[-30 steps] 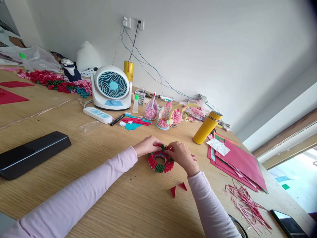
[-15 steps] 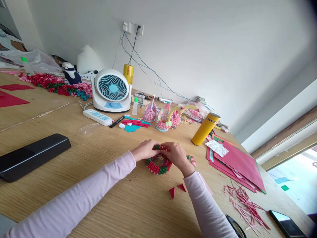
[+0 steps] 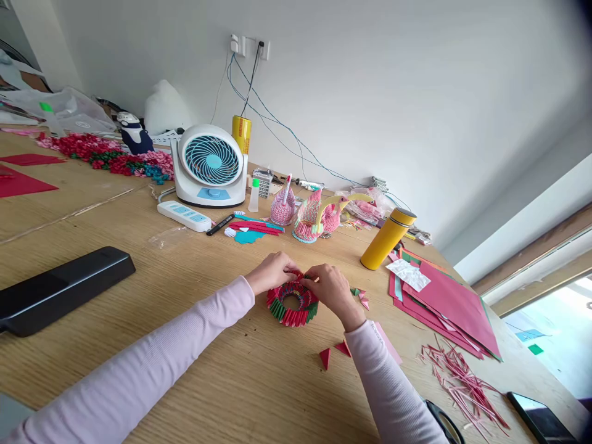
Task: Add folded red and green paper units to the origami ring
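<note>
A ring of folded red and green paper pieces lies on the wooden table, its round opening facing up toward me. My left hand is closed on the ring's far left edge, thumb and fingers pinching the paper. Opposite it, my right hand pinches the far right edge, fingertips close to those of the left. The fingers partly hide the ring's far side. Small folded green and pink pieces lie just right of my right hand. Two red paper triangles rest nearer to me, beside my right forearm.
Behind the ring stand a white fan, a power strip and folded-paper swans. To the right are a yellow bottle, red paper sheets, paper strips and a phone. A black case lies left.
The ring has been turned, so its green and red sections sit differently, and its opening shows more. Both hands stay pinched at its far edge. The camera view has shifted slightly.
</note>
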A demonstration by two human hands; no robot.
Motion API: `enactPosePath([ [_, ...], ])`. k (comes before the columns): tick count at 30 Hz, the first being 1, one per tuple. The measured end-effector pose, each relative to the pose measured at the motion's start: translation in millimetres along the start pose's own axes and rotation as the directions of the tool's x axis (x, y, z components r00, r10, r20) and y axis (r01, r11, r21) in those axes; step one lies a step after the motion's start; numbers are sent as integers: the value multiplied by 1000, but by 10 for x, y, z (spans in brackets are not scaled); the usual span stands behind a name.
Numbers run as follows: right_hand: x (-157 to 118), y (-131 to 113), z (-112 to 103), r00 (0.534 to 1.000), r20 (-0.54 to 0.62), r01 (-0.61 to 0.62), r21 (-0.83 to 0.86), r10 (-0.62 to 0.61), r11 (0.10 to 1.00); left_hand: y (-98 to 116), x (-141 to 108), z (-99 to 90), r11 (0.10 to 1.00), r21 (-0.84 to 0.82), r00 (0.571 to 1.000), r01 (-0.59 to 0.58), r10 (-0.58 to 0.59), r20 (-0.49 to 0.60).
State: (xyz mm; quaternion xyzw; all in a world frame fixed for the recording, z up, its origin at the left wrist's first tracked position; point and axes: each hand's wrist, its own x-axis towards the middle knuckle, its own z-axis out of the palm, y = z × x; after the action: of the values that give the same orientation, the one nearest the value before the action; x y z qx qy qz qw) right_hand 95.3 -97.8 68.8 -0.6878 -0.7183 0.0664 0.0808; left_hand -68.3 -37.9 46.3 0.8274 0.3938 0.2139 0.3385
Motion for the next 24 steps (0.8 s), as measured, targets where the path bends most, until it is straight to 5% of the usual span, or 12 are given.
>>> enactPosePath([
  [10, 36, -3, 5, 1000, 2, 6, 25, -6, 1000, 47, -35, 23, 995, 104, 999, 6, -1, -47],
  [17, 91, 58, -59, 994, -64, 103, 218, -91, 970, 146, -227, -29, 941, 314, 984, 125, -77, -161],
  [24, -18, 131, -96, 994, 89, 70, -110, -61, 991, -38, -9, 46, 994, -107, 998, -30, 35, 47],
])
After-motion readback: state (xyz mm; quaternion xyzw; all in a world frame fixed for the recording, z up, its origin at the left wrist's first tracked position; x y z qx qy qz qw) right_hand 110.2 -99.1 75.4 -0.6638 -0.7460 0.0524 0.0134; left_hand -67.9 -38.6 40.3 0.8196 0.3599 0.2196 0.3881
